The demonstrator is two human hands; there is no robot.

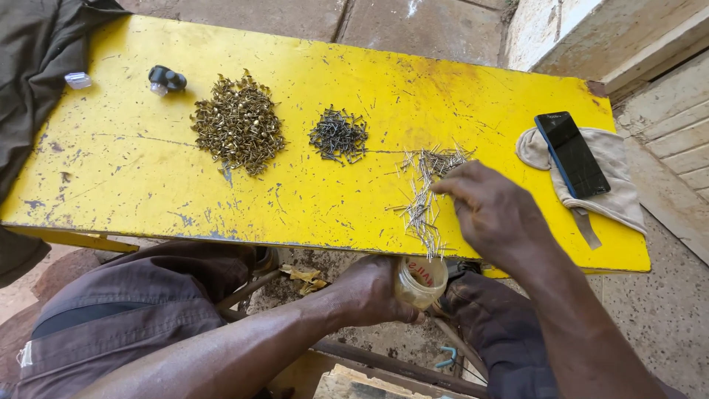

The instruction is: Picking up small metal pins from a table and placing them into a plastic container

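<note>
A yellow painted board (148,170) lies across in front of me. My left hand (365,292) grips a small clear plastic jar (421,282) just below the board's near edge. My right hand (495,214) rests flat on the board, fingers on a scattered pile of thin silver nails (425,196) that trails toward the edge above the jar. A heap of small dark nails (339,135) lies mid-board. A bigger heap of brass-coloured tacks (238,124) sits to the left of it.
A black phone (572,154) lies on a beige cloth (617,185) at the board's right end. A small black object (167,78) sits at far left, near dark fabric (33,66). My knees are below; concrete floor around.
</note>
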